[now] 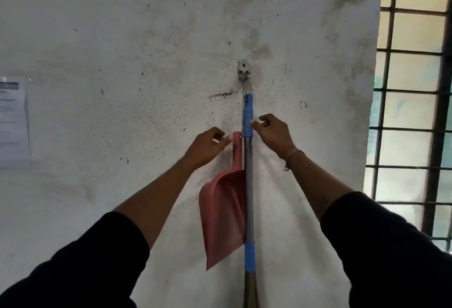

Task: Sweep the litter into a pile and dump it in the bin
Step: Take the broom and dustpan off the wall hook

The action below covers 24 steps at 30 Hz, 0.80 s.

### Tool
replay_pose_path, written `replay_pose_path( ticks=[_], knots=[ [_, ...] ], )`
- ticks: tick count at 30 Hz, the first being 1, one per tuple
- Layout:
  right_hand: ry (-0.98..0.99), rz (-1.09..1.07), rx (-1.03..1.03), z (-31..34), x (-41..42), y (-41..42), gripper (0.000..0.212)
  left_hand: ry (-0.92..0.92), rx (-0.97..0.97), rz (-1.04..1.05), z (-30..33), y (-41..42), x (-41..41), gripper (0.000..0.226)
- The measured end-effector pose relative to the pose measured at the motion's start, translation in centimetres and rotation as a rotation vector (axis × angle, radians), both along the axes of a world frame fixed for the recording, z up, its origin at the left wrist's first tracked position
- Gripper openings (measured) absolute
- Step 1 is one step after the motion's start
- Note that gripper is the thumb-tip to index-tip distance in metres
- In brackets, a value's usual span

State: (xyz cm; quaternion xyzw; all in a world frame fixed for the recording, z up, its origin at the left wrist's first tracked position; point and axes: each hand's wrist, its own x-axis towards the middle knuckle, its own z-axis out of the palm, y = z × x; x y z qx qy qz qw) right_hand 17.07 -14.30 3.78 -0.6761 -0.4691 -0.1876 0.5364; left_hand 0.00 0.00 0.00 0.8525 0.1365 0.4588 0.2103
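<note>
A broom with a blue grip and a red dustpan hang side by side from a metal hook on a stained white wall. The left hand, fingers loosely curled, touches the dustpan handle. The right hand, fingers loosely curled, touches the broom's grip. A barred window is at right.

Pretty dim and soft overall, daylight coming from the barred window on the right; the notice is blurred, edges bend slightly.
</note>
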Motion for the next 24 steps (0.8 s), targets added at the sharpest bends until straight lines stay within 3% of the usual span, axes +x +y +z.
replay_pose_path(
  ticks=[6, 10, 18, 24],
  knots=[
    [0.129, 0.107, 0.030, 2.3, -0.4, 2.3, 0.028, 0.042, -0.159, -0.136, 0.8, -1.1, 2.0, 0.047],
    [0.152, 0.156, 0.016, 2.6, 0.8, 2.8, 0.031, 0.081, -0.132, -0.139, 0.7, -0.7, 2.4, 0.038],
    [0.172, 0.236, -0.009, 3.9, 0.6, 3.1, 0.024, -0.087, -0.336, -0.265, 2.0, -0.7, 1.5, 0.029],
    [0.188, 0.240, 0.110, 6.8, 0.4, 3.4, 0.014, -0.142, -0.297, -0.238, 5.3, -0.6, 0.0, 0.032]
  ],
)
